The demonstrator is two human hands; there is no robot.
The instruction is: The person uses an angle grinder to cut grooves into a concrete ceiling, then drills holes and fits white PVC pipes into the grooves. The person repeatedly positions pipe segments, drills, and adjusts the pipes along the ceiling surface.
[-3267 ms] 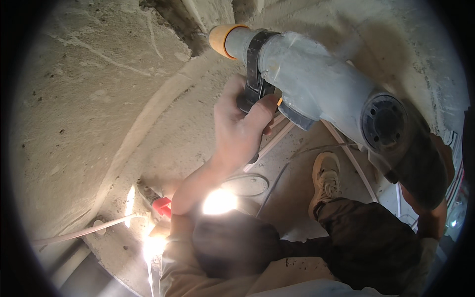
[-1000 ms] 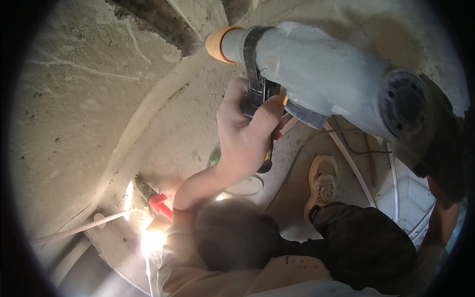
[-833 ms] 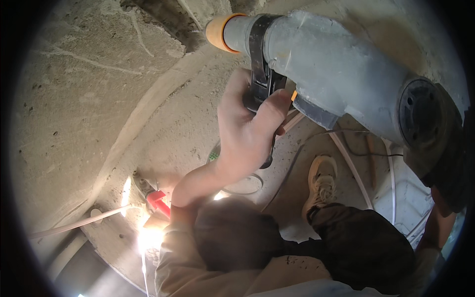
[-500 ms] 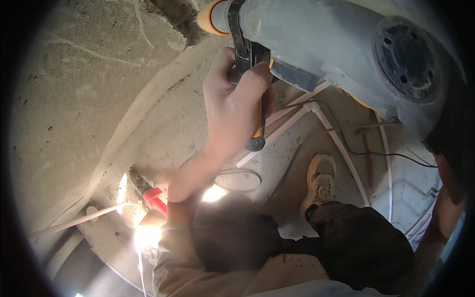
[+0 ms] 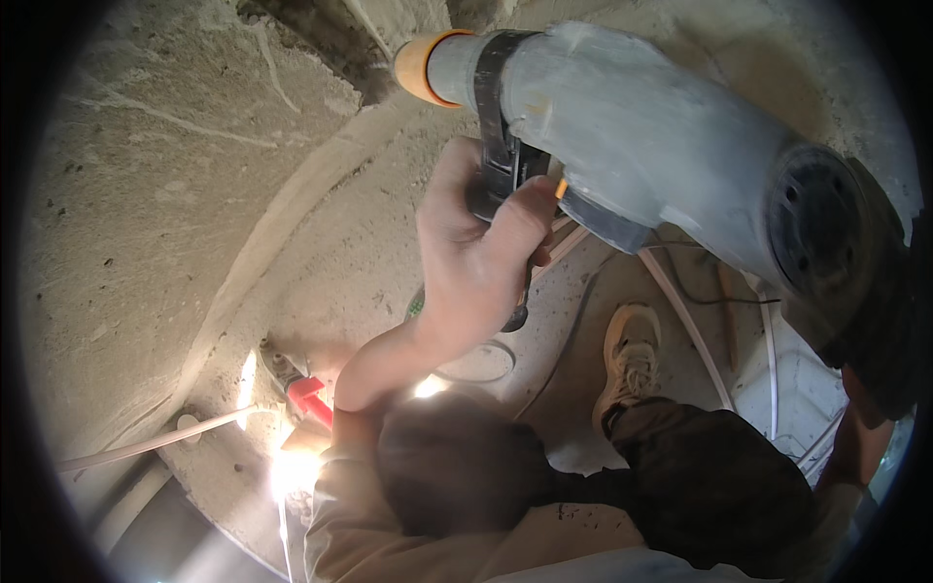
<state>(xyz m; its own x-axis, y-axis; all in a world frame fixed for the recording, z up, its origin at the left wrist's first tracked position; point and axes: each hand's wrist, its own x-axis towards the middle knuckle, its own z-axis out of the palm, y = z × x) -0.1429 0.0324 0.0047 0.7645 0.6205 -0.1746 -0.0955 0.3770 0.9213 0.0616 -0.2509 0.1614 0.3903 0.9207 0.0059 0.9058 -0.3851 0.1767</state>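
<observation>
A large grey power hammer point(image 5: 641, 146) with an orange front collar point(image 5: 420, 68) and black rear housing lies diagonally across the upper view. Its nose points into a broken channel in the concrete point(image 5: 335, 53); any bit is hard to make out. My left hand point(image 5: 471, 253) is closed round the black side handle point(image 5: 505, 175) below the nose. My right hand point(image 5: 860, 437) is at the far right under the dark rear end of the tool, its fingers hidden.
A concrete wall point(image 5: 146, 243) curves along the left. A red fitting point(image 5: 309, 394), pale conduits point(image 5: 685, 321) and a black cable point(image 5: 690, 287) lie low around me. My shoe point(image 5: 632, 360) rests on the dusty floor. Bright light glares at lower left.
The tool and my left hand rose in the view half a second ago and are now lower again. The tool sits further right than 3.3 s ago.
</observation>
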